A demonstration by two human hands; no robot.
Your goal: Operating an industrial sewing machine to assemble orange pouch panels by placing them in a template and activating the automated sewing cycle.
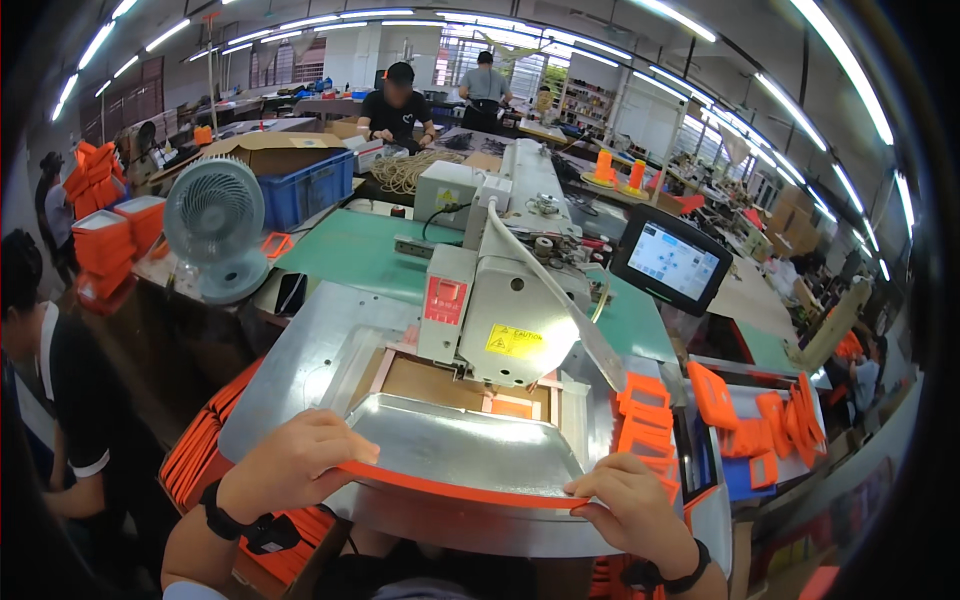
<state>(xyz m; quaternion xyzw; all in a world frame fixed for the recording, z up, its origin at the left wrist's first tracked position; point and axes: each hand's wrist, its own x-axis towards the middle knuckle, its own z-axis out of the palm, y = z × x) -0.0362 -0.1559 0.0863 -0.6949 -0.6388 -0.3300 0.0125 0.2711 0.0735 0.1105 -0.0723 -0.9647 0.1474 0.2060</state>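
Both my hands hold a flat metal template plate (455, 445) with an orange lower edge, tilted up in front of a white industrial sewing machine (505, 285). My left hand (290, 462) grips the plate's left near corner. My right hand (625, 505) pinches the right near corner, fingers curled over the orange rim. Beyond the plate, a brown panel with an orange piece (512, 407) lies under the machine head on the steel bed (310, 350).
Orange frames (645, 420) are stacked right of the machine, more orange parts (770, 425) further right. A touch screen (672, 260) stands at right, a white fan (215, 225) at left. A person in black (70, 400) is at my left; two people work at the back.
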